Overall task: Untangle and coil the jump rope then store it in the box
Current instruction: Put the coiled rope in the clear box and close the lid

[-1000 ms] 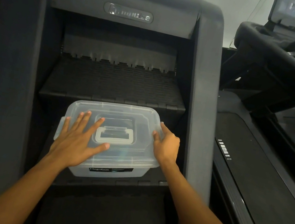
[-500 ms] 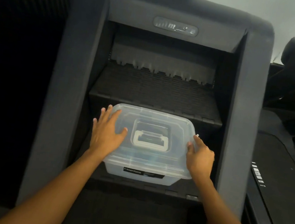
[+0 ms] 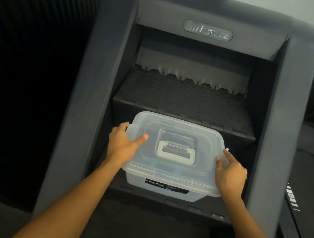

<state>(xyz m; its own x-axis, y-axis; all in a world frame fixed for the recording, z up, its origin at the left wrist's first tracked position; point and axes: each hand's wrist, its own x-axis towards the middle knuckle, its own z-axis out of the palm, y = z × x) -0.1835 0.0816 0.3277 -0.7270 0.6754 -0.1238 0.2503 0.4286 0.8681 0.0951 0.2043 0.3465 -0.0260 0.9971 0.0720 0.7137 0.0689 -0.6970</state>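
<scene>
A translucent plastic storage box [image 3: 162, 189] with a clear snap-on lid [image 3: 178, 135] sits at the centre of the frame on a lower step [image 3: 178, 205] of a dark grey stair-climber machine [image 3: 98, 87]. The left hand [image 3: 123, 146] grips the lid's left edge, thumb laid on top and fingers curled over the side. The right hand [image 3: 230, 173] clasps the right edge, fingers against the rim. A pale folding handle [image 3: 177, 151] lies flat in the lid's middle. The jump rope cannot be made out.

Clear lidded box [image 3: 171, 176] on a stair machine step [image 3: 168, 202], left hand [image 3: 124, 146] and right hand [image 3: 230, 173] gripping its sides
</scene>
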